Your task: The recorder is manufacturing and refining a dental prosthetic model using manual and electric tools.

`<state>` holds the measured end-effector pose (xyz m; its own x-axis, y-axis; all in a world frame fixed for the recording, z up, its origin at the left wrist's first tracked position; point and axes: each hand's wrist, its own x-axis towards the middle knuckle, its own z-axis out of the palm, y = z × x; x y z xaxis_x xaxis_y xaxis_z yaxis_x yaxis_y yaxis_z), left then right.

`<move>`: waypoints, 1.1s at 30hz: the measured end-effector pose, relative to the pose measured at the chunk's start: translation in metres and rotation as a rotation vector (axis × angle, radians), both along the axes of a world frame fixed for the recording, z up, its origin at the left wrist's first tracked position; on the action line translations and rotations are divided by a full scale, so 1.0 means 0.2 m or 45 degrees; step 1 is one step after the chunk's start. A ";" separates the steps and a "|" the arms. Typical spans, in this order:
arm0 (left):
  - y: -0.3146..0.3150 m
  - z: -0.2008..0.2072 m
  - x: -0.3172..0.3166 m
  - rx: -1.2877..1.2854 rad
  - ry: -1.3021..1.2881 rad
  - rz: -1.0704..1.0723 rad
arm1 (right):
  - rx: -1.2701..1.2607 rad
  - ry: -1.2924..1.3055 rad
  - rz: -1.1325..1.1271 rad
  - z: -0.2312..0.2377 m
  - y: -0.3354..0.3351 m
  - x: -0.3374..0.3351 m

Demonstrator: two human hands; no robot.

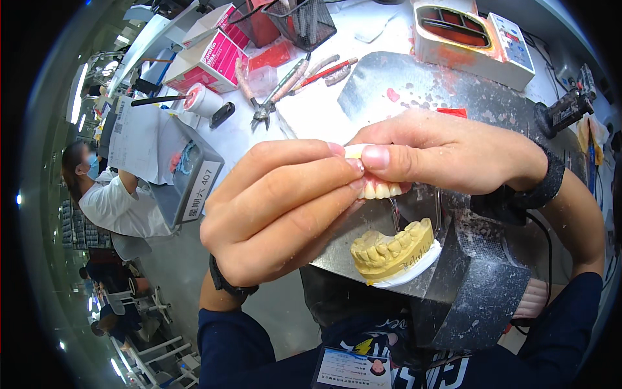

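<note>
A denture [380, 190] with ivory teeth and pink gum is held between my two hands, its teeth pointing down. My left hand [278, 211] pinches it from the left with bent fingers pressed together. From the right, my right hand [447, 152] grips it, thumb on the front. A pale yellowish bit [354, 151] shows between the fingertips; whether it belongs to the denture I cannot tell. Much of the denture is hidden by fingers. Just below stands a yellow stone dental model [392, 249] on a white plaster base [414, 269], with metal wire rods behind it.
Pliers [262, 110], a red pen-like tool [327, 72], a white jar [202, 102] and pink-white boxes [210, 61] lie at the back left. A red-stained device [453, 48] stands back right. A grey tray [206, 172] is at left; beyond it sits a person [123, 194].
</note>
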<state>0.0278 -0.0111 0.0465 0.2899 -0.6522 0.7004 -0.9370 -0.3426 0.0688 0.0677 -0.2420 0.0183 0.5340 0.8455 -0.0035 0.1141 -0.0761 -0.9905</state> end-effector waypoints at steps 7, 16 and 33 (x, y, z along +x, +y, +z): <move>0.00 0.00 -0.01 0.091 -0.096 0.033 | 0.019 -0.026 0.019 0.00 -0.01 0.01; 0.02 -0.07 -0.10 -0.334 0.370 0.014 | -0.068 0.058 0.118 0.03 -0.06 -0.01; -0.02 -0.14 -0.15 -0.379 0.600 -0.070 | -0.124 -0.267 0.072 0.04 -0.11 -0.04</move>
<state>-0.0012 -0.0141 0.0190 0.5875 -0.4687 0.6596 -0.7973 -0.1960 0.5709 0.0597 -0.2639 0.0269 0.4836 0.8751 0.0198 0.3232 -0.1576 -0.9331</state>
